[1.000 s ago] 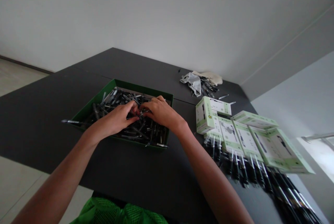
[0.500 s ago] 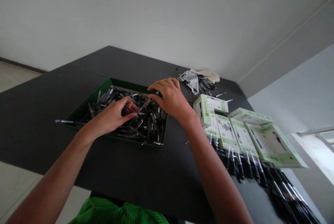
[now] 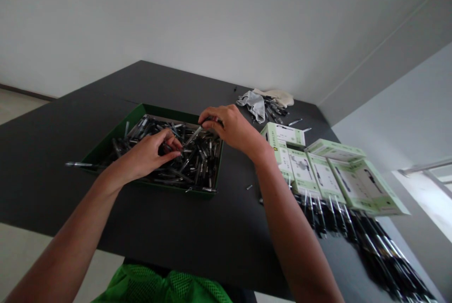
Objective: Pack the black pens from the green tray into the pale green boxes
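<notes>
A pen [image 3: 192, 137] with a clear barrel slants between my two hands, above a green box [image 3: 221, 164] full of loose black and clear pens. My left hand [image 3: 155, 152] is closed, thumb and fingers pinching the pen's lower end. Around its upper, dark end the fingers of my right hand [image 3: 226, 126] are closed, over the box's right rear part. Part of the pen is hidden inside each hand. One more pen [image 3: 83, 165] sticks out over the box's left edge, by my left wrist.
Open green-and-white cartons [image 3: 300, 171] stand right of my right forearm, with rows of black pens [image 3: 374, 241] in front. Grey and cream cloths [image 3: 256, 105] lie at the back beside several loose pens [image 3: 275, 109]. A small piece [image 3: 249, 187] lies on the dark table [image 3: 169, 223].
My right hand's fingers, loosely spread near the pen's upper end before, have closed on it. The left hand keeps its pinch. The whole view has shifted slightly.
</notes>
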A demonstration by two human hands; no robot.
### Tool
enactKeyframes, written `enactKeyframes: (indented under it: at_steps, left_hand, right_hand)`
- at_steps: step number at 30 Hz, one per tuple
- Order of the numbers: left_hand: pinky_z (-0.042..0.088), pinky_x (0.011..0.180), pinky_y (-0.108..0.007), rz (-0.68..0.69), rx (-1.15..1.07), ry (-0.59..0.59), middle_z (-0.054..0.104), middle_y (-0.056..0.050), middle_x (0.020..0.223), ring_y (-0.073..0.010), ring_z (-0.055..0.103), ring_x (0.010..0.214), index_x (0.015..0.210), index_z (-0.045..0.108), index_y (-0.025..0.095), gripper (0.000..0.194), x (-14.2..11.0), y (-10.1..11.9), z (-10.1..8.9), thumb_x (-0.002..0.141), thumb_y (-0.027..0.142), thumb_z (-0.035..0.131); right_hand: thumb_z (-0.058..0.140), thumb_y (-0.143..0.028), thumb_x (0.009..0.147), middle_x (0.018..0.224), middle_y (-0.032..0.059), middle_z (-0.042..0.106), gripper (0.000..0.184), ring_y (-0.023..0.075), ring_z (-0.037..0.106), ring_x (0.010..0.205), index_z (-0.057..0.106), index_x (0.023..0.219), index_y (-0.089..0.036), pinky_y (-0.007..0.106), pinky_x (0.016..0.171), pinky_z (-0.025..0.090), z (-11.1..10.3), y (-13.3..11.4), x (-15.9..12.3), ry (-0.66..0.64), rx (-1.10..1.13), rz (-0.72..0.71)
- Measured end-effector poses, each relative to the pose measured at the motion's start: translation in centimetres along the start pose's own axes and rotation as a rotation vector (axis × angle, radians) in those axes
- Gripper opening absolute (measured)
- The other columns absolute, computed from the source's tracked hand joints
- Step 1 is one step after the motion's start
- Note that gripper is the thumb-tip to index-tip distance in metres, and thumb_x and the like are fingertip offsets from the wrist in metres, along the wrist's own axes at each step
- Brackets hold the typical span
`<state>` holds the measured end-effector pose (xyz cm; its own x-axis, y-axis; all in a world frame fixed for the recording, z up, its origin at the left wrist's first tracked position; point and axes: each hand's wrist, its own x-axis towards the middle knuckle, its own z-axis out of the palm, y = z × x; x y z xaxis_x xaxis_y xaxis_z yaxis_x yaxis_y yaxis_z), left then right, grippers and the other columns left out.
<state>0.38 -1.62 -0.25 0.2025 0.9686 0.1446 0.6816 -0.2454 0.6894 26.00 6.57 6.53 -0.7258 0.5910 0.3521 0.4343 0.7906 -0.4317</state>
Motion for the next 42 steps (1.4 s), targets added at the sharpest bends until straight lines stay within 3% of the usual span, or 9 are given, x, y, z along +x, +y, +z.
enactKeyframes:
  at_steps: [7, 15, 19, 23, 28, 30, 35, 38, 42]
  left_hand:
    - [0.057, 0.091, -0.043, 0.002, -0.011, 0.009, 0.08, -0.012, 0.109, -0.0307, 0.076, 0.101, 0.089, 0.048, 0.024, 0.033, 0.0, -0.1, 0.1, 0.092, 0.052, 0.066]
    - [0.058, 0.094, -0.043, 0.026, -0.076, 0.078, 0.08, -0.013, 0.116, -0.0302, 0.076, 0.11, 0.086, 0.036, 0.026, 0.03, -0.1, 0.3, 0.0, 0.095, 0.042, 0.059]
    - [0.057, 0.089, -0.042, 0.025, -0.125, 0.116, 0.08, -0.011, 0.107, -0.0296, 0.075, 0.101, 0.086, 0.039, 0.026, 0.037, 0.0, 0.2, 0.0, 0.089, 0.045, 0.07]
    - [0.057, 0.086, -0.039, 0.047, -0.209, 0.121, 0.077, -0.009, 0.107, -0.0273, 0.073, 0.101, 0.086, 0.043, 0.025, 0.04, 0.1, -0.1, 0.2, 0.084, 0.045, 0.078]
    - [0.057, 0.087, -0.034, 0.052, -0.309, 0.132, 0.071, -0.004, 0.106, -0.02, 0.07, 0.096, 0.085, 0.038, 0.025, 0.04, -0.2, 0.7, -0.1, 0.087, 0.037, 0.077]
    - [0.055, 0.085, -0.032, 0.025, -0.299, 0.167, 0.069, -0.003, 0.104, -0.018, 0.067, 0.095, 0.086, 0.041, 0.023, 0.037, -0.4, 1.2, -0.4, 0.089, 0.034, 0.076]
    - [0.046, 0.073, -0.03, 0.165, -0.529, 0.314, 0.062, 0.0, 0.09, -0.0155, 0.057, 0.08, 0.085, 0.045, 0.022, 0.033, -1.4, 2.8, -0.8, 0.104, 0.042, 0.064]
    - [0.044, 0.069, -0.033, 0.234, -0.837, 0.304, 0.056, 0.0, 0.077, -0.0184, 0.053, 0.073, 0.078, 0.044, 0.022, 0.043, -2.4, 4.5, -0.5, 0.105, 0.054, 0.053]
    - [0.043, 0.065, -0.035, 0.207, -1.058, 0.166, 0.052, -0.002, 0.071, -0.0207, 0.05, 0.069, 0.073, 0.04, 0.023, 0.03, -3.7, 6.2, 0.8, 0.097, 0.039, 0.047]
  right_hand:
    - [0.047, -0.016, 0.106, 0.095, 0.0053, 0.08, 0.026, 0.017, 0.074, 0.09, 0.073, 0.109, -0.016, 0.029, 0.085, 0.047, -0.8, 1.2, -0.5, 0.134, 0.023, 0.12]
    - [0.035, 0.001, 0.096, 0.144, 0.0103, 0.07, 0.06, 0.0193, 0.072, 0.118, 0.053, 0.15, -0.02, 0.033, 0.097, 0.054, 1.2, 2.4, -0.4, 0.079, 0.091, 0.06]
    - [0.035, -0.006, 0.102, 0.135, 0.01, 0.073, 0.046, 0.0207, 0.07, 0.115, 0.062, 0.137, -0.019, 0.039, 0.103, 0.053, -1.3, 2.5, -1.0, 0.27, -0.062, -0.002]
    - [0.043, -0.01, 0.104, 0.12, 0.0068, 0.076, 0.035, 0.0208, 0.068, 0.113, 0.071, 0.119, -0.023, 0.041, 0.103, 0.052, -5.8, -0.1, -3.2, 0.472, -0.235, -0.053]
    - [0.055, -0.014, 0.101, 0.097, 0.0039, 0.076, 0.024, 0.0208, 0.072, 0.087, 0.075, 0.106, -0.027, 0.037, 0.074, 0.052, -9.8, -3.9, -7.7, 1.023, -0.157, -0.073]
    - [0.06, -0.017, 0.099, 0.088, 0.0028, 0.074, 0.02, 0.0211, 0.07, 0.079, 0.075, 0.1, -0.029, 0.037, 0.069, 0.05, -9.9, -4.5, -9.9, 1.091, -0.163, -0.007]
    - [0.061, -0.024, 0.099, 0.086, 0.0006, 0.073, 0.013, 0.0171, 0.067, 0.078, 0.074, 0.101, -0.027, 0.034, 0.071, 0.052, -6.5, -4.9, -16.0, 0.911, -0.087, 0.323]
    - [0.06, -0.027, 0.099, 0.082, 0.0001, 0.069, 0.012, 0.0121, 0.054, 0.058, 0.071, 0.095, -0.025, 0.028, 0.053, 0.043, -1.7, -5.0, -18.6, 0.861, 0.2, 0.458]
    - [0.055, -0.032, 0.101, 0.073, -0.0012, 0.064, 0.019, 0.0126, 0.051, 0.052, 0.067, 0.089, -0.025, 0.026, 0.047, 0.039, 5.7, -6.0, -19.7, 0.751, 0.481, 0.634]
